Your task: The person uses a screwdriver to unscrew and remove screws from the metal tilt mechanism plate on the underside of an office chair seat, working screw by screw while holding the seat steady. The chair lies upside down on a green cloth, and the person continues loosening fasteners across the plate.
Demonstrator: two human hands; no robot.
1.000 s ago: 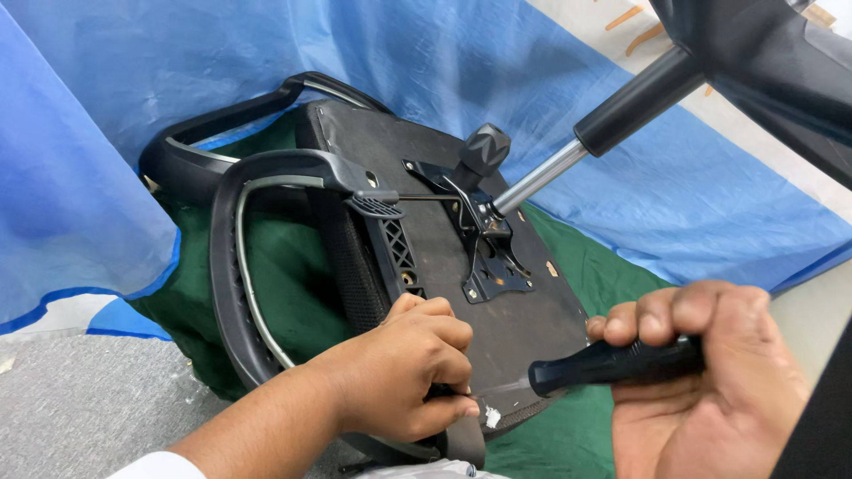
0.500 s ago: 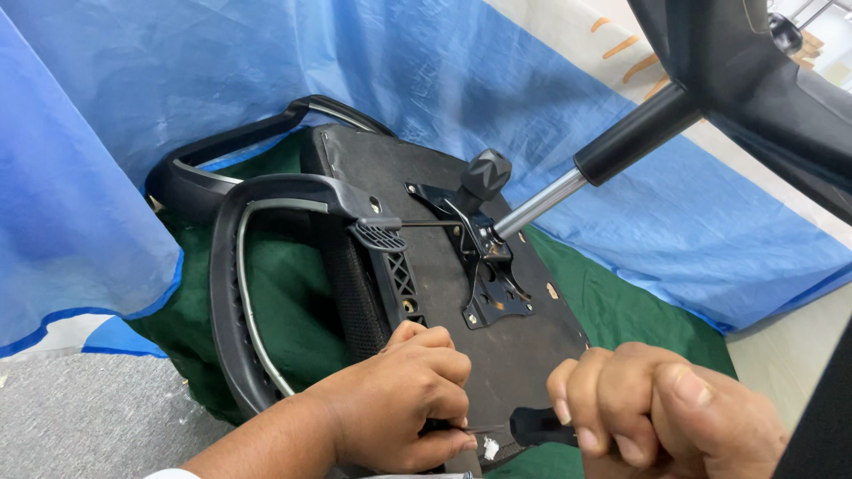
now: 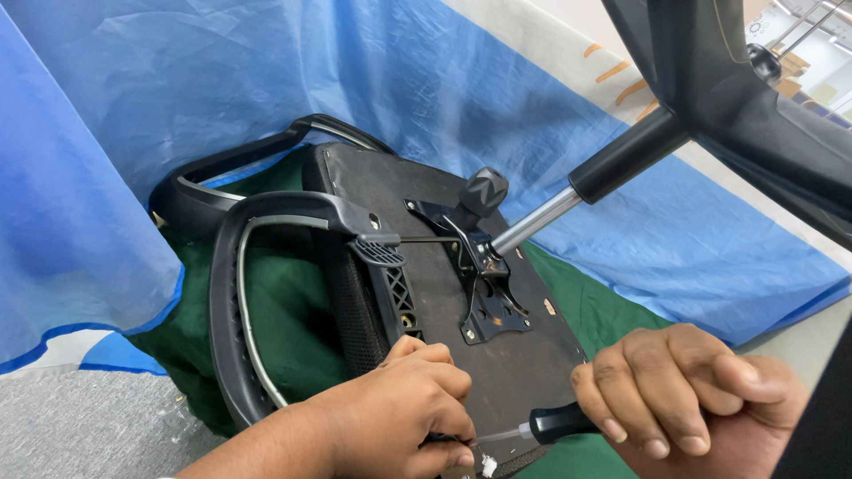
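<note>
The head view showed the right hand (image 3: 692, 399) clenched around the black handle of a screwdriver (image 3: 555, 423), with the fingers wrapped over the grip. The thin metal shaft of the screwdriver pointed to the left and met the left hand (image 3: 404, 412) at the lower edge of the seat (image 3: 444, 293). The left hand was curled into a loose fist and pressed on the seat edge, with its fingertips closed at the tip of the shaft; what it pinched there was hidden under the fingers. A small white scrap lay just below the fingertips.

The seat lay turned over, with its black underside facing up and tilted. A black metal plate (image 3: 488, 306) was fixed near the middle of this underside. From the plate a shiny gas cylinder (image 3: 537, 222) rose up to the right and went into a black sleeve, which joined the chair base (image 3: 737, 98) at the upper right corner. A black knob (image 3: 482, 191) stood just beside the plate. To the left of the seat, a black armrest (image 3: 266, 266) curved in a loop. Green cloth (image 3: 293, 328) lay under the chair, and a blue sheet (image 3: 266, 80) hung behind it and covered the floor around.
</note>
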